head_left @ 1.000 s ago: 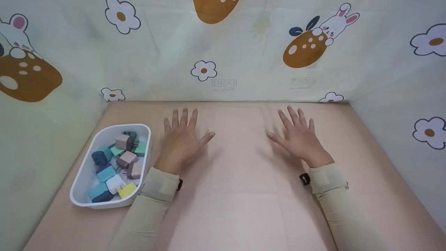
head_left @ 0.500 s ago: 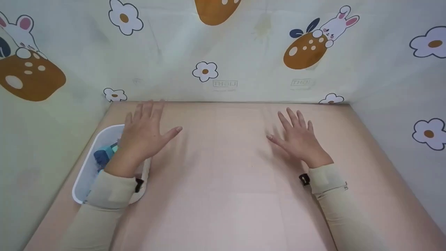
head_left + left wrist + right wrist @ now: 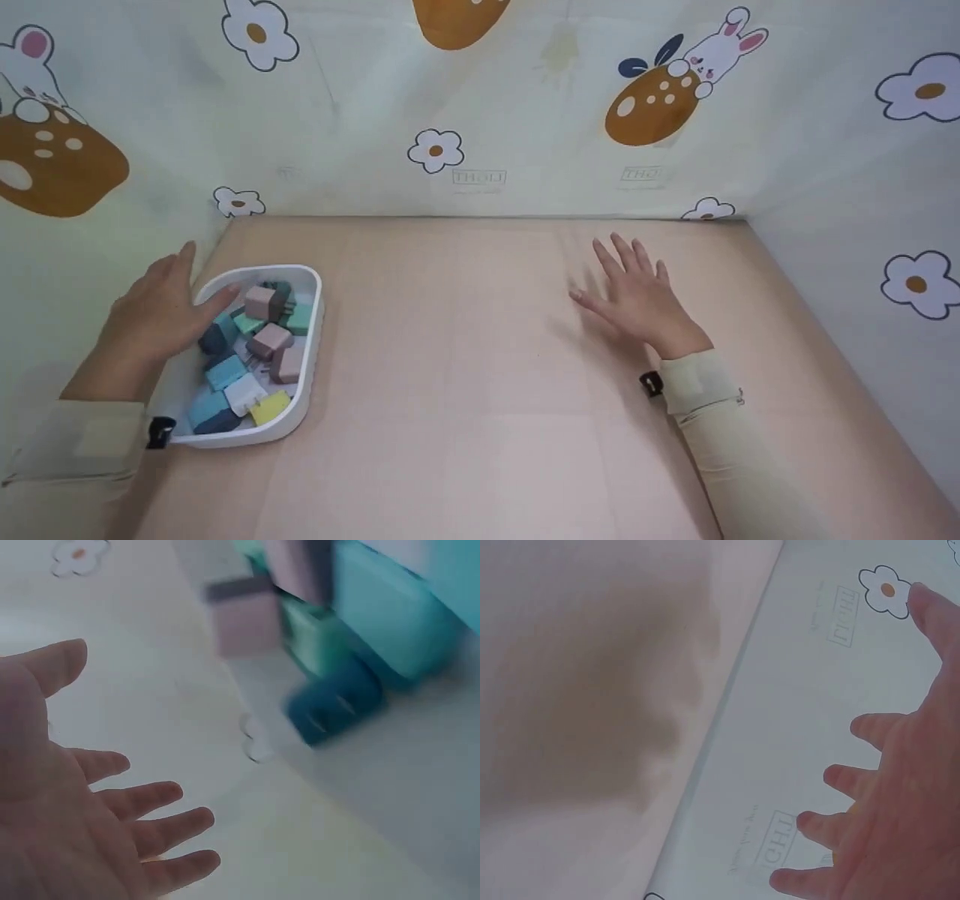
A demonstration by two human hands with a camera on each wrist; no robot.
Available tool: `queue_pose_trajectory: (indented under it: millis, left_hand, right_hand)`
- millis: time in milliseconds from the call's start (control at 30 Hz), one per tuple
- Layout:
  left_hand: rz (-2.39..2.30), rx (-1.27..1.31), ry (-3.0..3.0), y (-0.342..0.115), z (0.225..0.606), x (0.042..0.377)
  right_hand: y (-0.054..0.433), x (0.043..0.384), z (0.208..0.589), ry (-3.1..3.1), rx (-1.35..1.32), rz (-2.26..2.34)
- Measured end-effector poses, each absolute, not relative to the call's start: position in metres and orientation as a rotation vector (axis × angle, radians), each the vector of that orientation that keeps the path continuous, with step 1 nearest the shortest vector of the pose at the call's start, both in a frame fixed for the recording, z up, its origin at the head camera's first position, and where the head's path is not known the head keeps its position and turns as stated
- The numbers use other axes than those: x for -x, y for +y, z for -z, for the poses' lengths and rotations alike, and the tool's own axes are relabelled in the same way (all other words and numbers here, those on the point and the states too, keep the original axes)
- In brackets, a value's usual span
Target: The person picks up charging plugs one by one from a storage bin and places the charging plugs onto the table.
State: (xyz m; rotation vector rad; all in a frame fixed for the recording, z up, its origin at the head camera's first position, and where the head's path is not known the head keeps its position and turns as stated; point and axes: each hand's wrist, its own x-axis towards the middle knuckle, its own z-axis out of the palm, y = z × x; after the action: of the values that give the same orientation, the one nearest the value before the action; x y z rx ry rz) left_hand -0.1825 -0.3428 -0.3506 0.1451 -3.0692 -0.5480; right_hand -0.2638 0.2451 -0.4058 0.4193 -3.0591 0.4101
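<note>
A white plastic tub [image 3: 313, 352] stands on the left of the table. Inside lie several small charger plugs, some with metal prongs showing: a yellow plug [image 3: 270, 408], a white plug [image 3: 244, 394], a pinkish plug [image 3: 271, 341] and blue and green ones. My left hand [image 3: 154, 315] is at the tub's left side, fingers extended, its thumb overlapping the rim in the head view; whether it touches cannot be told. In the left wrist view that palm holds nothing, with a blurred dark teal plug [image 3: 334, 701] nearby. My right hand [image 3: 641, 307], fingers spread, hovers above the table's right half, holding nothing.
Pinkish cloth covers the table [image 3: 450, 360]. Pale patterned curtain walls [image 3: 525, 97] with flowers and rabbits enclose the back and both sides. The left wall comes close behind my left hand.
My left hand has moved left, passing across the tub to its far left side and turning its palm inward. The plugs are uncovered again. My right hand has hardly moved.
</note>
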Motion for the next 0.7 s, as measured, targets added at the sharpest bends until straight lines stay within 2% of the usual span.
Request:
queue_pose_trajectory:
  millis: [233,500,700]
  left_hand:
    - [0.594,-0.378,-3.197,-0.389,0.356,0.166]
    - [0.67,-0.282,-3.317,-0.396,0.356,0.166]
    - [0.661,-0.303,-3.369,-0.402,0.374,0.159]
  right_hand:
    - [0.242,0.265,0.408,-3.081,-0.434,-0.443]
    - [0.252,0.26,0.401,-3.085,-0.42,-0.408]
    - [0.251,0.262,0.401,-3.085,-0.431,-0.406]
